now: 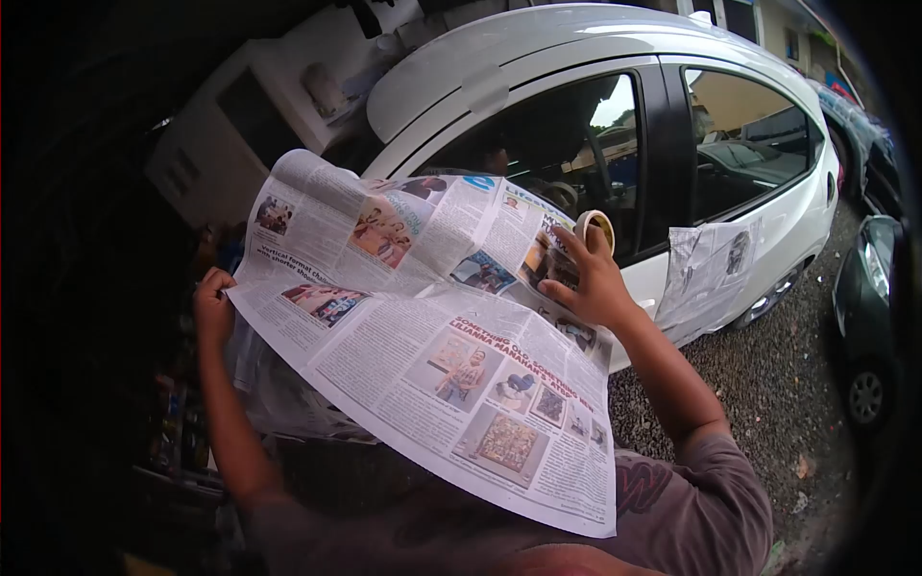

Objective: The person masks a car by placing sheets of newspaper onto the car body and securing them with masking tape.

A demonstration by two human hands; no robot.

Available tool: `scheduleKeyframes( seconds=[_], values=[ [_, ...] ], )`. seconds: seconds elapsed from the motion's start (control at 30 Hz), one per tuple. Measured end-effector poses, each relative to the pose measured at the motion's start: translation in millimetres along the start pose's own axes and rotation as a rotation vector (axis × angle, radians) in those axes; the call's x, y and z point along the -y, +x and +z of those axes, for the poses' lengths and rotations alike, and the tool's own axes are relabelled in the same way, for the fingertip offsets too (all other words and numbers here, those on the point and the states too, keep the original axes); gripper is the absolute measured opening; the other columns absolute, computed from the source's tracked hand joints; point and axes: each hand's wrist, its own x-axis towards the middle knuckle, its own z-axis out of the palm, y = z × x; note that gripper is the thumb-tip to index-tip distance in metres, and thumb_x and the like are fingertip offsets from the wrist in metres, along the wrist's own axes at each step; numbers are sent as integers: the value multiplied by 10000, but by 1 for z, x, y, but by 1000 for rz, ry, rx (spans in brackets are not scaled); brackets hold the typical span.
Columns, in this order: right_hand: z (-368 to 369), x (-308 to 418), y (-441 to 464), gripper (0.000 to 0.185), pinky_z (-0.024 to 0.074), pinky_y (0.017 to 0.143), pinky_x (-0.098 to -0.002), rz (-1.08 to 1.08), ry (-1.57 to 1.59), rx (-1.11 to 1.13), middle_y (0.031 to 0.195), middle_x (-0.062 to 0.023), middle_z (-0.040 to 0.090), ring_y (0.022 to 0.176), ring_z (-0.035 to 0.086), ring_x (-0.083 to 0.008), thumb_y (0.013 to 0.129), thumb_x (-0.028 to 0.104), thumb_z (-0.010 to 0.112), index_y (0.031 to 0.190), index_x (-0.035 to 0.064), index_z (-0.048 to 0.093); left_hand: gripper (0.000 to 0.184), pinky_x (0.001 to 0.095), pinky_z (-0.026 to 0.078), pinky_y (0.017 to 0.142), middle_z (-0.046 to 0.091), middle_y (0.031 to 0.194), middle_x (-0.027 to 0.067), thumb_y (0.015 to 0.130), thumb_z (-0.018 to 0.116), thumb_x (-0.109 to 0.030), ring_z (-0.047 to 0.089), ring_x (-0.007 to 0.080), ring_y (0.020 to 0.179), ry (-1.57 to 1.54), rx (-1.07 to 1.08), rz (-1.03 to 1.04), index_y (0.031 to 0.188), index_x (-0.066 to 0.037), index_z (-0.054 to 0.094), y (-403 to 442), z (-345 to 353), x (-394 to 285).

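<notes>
A wide sheet of printed newspaper (384, 317) spreads in front of me against the side of a white car (759, 278). My left hand (213, 298) pinches the sheet's left edge between thumb and fingers. Over the upper right part of the paper, my right hand (595, 283) presses with its index finger and thumb apart. A roll of masking tape (597, 227) sits at the fingers of that hand, seemingly hooked on them; exactly how is partly hidden. The newspaper covers the front door's lower part and sags toward my body.
Another piece of newspaper (706, 274) hangs on the car's rear door, below the window. A dark car (869, 298) stands on the right, on gravelly ground (749, 384). At the upper left is a pale structure (216, 125), with dim clutter below it.
</notes>
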Motion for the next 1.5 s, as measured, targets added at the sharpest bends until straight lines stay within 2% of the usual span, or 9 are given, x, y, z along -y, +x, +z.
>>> scheduleKeyframes(
  seconds=[0.07, 0.1, 0.43, 0.7, 1.0, 1.23, 1.37, 1.4, 1.5],
  values=[
    [31, 6, -8, 910, 381, 1178, -521, -5, -211, -111, 1481, -309, 418, 1412, 413, -473, 784, 323, 876, 1586, 161, 478, 198, 363, 469, 730, 609, 873, 194, 749, 566, 143, 638, 325, 796, 155, 149, -15, 883, 11, 630, -14, -9, -5],
    [-33, -38, 7, 910, 381, 1178, -521, -80, -405, -3, 1481, -309, 418, 1412, 413, -473, 784, 323, 876, 1586, 161, 478, 198, 363, 469, 730, 609, 873, 194, 749, 566, 143, 638, 325, 796, -8, 58, -157, 883, 11, 630, -90, 113, -21],
    [148, -34, 3, 915, 422, 1047, -527, -206, -480, -121, 1429, -295, 478, 1290, 482, -430, 821, 343, 839, 1619, 196, 414, 120, 473, 471, 741, 572, 872, 207, 804, 546, 97, 592, 440, 860, 230, 323, -46, 836, -10, 589, -77, 105, 37],
    [204, -11, -1, 522, 456, 1000, -513, -69, -239, -61, 1253, -286, 519, 1175, 516, -441, 880, 338, 746, 1277, 3, 693, 136, 499, 487, 776, 583, 908, 202, 823, 538, 87, 591, 460, 888, 256, 218, -66, 860, -30, 597, -71, 135, 57],
    [203, 6, -2, 442, 484, 1000, -518, 34, 55, 0, 1191, -272, 508, 1163, 542, -439, 881, 339, 714, 1164, 1, 752, 173, 484, 492, 772, 580, 903, 198, 805, 523, 121, 600, 456, 866, 191, 121, -13, 870, -21, 598, -76, 134, 72],
    [168, 3, 45, 145, 499, 898, -503, -25, -221, -338, 1074, -230, 548, 1071, 555, -430, 872, 168, 767, 863, 26, 738, 160, 443, 486, 781, 588, 881, 188, 783, 506, 136, 607, 408, 869, 167, 139, 68, 829, -2, 570, -64, 134, 76],
    [133, -13, 69, 173, 517, 930, -502, 95, -315, -363, 1091, -227, 555, 1091, 562, -419, 891, 194, 747, 899, 21, 756, 176, 509, 490, 966, 695, 1022, 157, 860, 580, 30, 636, 397, 1074, 381, 373, 92, 943, -27, 724, -50, 142, 83],
    [127, -15, 69, 173, 517, 930, -502, 95, -332, -366, 1091, -227, 555, 1091, 562, -419, 891, 194, 747, 899, 21, 756, 234, 526, 465, 1037, 717, 1134, 154, 874, 601, 3, 637, 392, 1153, 519, 505, -128, 1040, -33, 762, -33, 143, 33],
    [120, -9, 82, 188, 534, 921, -505, 103, -385, -399, 1119, -239, 557, 1103, 574, -424, 902, 193, 736, 899, 5, 754, 307, 497, 494, 1036, 689, 1212, 187, 894, 574, 20, 638, 405, 1176, 254, 193, 142, 1166, -13, 713, 12, 170, -105]
  ],
)
